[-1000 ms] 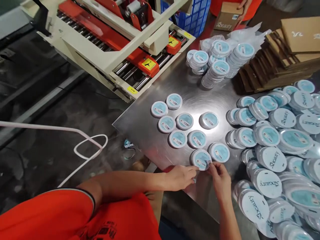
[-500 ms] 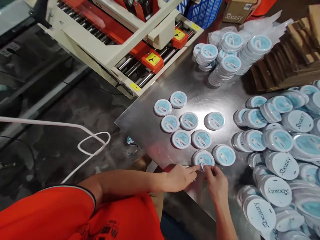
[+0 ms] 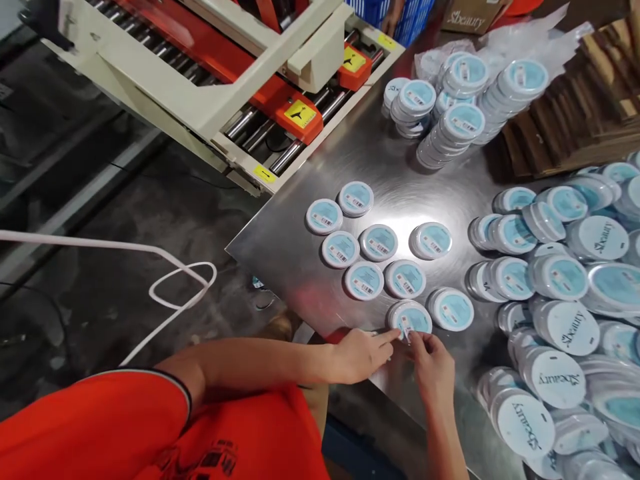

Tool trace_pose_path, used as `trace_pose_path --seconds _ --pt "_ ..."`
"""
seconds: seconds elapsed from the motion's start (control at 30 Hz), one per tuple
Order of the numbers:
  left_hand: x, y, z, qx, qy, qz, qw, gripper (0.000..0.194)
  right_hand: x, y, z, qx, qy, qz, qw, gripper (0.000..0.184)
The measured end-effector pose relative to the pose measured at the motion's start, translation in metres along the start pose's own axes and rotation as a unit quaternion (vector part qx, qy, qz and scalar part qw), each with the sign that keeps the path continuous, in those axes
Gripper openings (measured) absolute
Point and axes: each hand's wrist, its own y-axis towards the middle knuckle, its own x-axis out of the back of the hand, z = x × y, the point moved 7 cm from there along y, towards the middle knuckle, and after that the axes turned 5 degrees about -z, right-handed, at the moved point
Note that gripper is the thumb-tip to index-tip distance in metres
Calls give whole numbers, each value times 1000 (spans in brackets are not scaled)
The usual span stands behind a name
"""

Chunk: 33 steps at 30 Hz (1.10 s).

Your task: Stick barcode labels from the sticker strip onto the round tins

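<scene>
Your left hand [image 3: 359, 357] reaches in from the left, open and loose, with its index finger stretched out to the near edge of a round blue-topped container [image 3: 410, 320]; it visibly holds nothing. Your right hand [image 3: 434, 372] comes up from below, its fingertips pinched closed on a small white sticker [image 3: 406, 328] at that container's face. Exactly how the sticker sits is hard to tell behind your fingers. The container lies flat near the front edge of the stainless steel worktop [image 3: 280, 267], just beside a second one [image 3: 451, 309]. Counting those two, nine containers lie singly in a loose group, blue faces up, and the others show barcode labels. Further along the worktop, stacks of containers [image 3: 463, 120] stand tilted in short rows, with barcode labels on their top faces. To your right, a much larger heap [image 3: 560, 320] spreads over the worktop, with some white faces printed "Sbeauty" and some blue faces showing. Flat cardboard sheets [image 3: 560, 127] lie beyond it, and a carton taping machine [image 3: 210, 87] stands past the worktop's far corner.
</scene>
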Motion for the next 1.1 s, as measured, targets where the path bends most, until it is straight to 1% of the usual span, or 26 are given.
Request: trace_pose_path --seconds 0.23,0.37,0.53,0.63,0.7,0.77,0.8,0.83,0.87,0.9,0.93,0.97,1.0,1.03,1.1 --pt "8 0 -2 -1 -11 14 1000 23 -2 0 1 -23 -22 9 999 38" --pt "13 0 -5 -7 -17 39 999 25 0 -1 6 -33 -60 5 998 33" --pt "14 8 -8 -2 1 49 999 43 -2 -3 20 -11 -134 -30 990 29" --pt "13 12 -8 11 4 64 998 47 -4 -6 25 28 -199 -33 979 31" --pt "15 13 -7 17 5 66 998 44 3 -5 22 36 -276 -34 960 37" --pt "18 12 -7 18 3 70 997 41 20 2 12 11 -346 -40 937 45" --pt "19 12 -7 20 -1 73 997 40 32 7 8 7 -359 -52 932 49" --pt "20 12 -6 23 -4 72 997 40 44 15 8 22 -350 -78 933 51" --pt "21 12 -6 27 -7 68 997 40 55 24 13 66 -322 -108 938 54" --pt "21 13 -5 30 -6 62 998 41 64 33 21 132 -284 -134 940 57" --pt "21 14 -5 34 -1 57 998 40 69 42 30 205 -246 -151 935 62" --pt "20 15 -4 37 7 51 998 41 72 49 38 270 -213 -156 926 69" --pt "18 16 -4 38 14 49 998 41 71 57 43 319 -192 -148 916 76" --pt "17 17 -4 37 15 48 998 42 67 64 46 351 -181 -128 910 79" --pt "16 18 -4 35 3 40 999 45 60 76 45 365 -173 -101 909 80"
